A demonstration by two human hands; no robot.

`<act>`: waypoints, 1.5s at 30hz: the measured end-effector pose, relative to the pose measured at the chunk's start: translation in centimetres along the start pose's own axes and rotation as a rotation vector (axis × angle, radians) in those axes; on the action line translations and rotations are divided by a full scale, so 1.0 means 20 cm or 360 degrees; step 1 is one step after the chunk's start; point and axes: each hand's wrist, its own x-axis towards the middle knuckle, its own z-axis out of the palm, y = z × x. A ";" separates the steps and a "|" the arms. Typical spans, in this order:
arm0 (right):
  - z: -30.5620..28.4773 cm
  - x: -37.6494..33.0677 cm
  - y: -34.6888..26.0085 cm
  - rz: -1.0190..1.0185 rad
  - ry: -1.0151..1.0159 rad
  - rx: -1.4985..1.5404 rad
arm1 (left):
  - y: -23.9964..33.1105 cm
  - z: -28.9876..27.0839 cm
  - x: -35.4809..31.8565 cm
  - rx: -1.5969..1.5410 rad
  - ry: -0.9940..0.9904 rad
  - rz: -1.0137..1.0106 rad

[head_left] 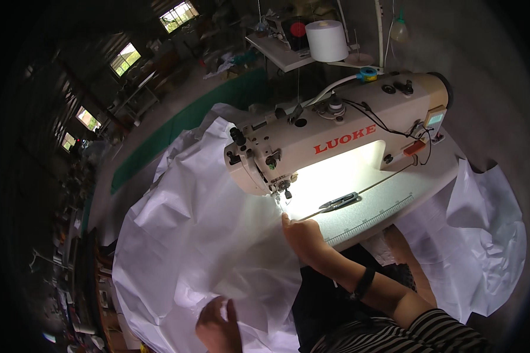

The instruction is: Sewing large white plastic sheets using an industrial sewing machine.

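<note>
A large, crumpled white sheet [188, 223], like coated fabric or film, spreads across the left of the sewing machine [335, 135] and hangs down toward me. My right hand [303, 235] is at the front of the machine bed, just below the needle area [281, 199]. Its fingers are closed together at the sheet's edge; what they pinch is too small to make out. Lower down, my left hand [217, 325] has its fingers and thumb curled round a fold of the sheet. Grey thread snips [338, 202] lie on the lit bed, right of the needle.
A ruler scale [371, 220] runs along the bed's front edge. More white sheet [483, 235] hangs at the right. Behind the machine, a white thread cone [327, 41] stands near another table [282, 56]. A green strip [182, 132] crosses the floor at the back left.
</note>
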 end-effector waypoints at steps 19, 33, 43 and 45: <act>-0.27 0.21 0.46 0.0073 0.0266 0.1154 | 0.24 0.90 0.62 -0.0155 -0.0211 0.1406; -0.28 0.16 0.45 -0.0017 0.0501 0.1009 | 0.23 0.85 0.49 -0.0309 -0.0260 0.1359; -0.21 -0.57 0.38 -0.0261 -0.0873 0.1480 | -0.05 0.29 -0.17 -0.1158 -0.0089 0.0555; -0.14 -0.62 0.31 -0.0330 -0.1047 0.1590 | -0.30 0.28 -0.33 -0.1243 0.0056 -0.0007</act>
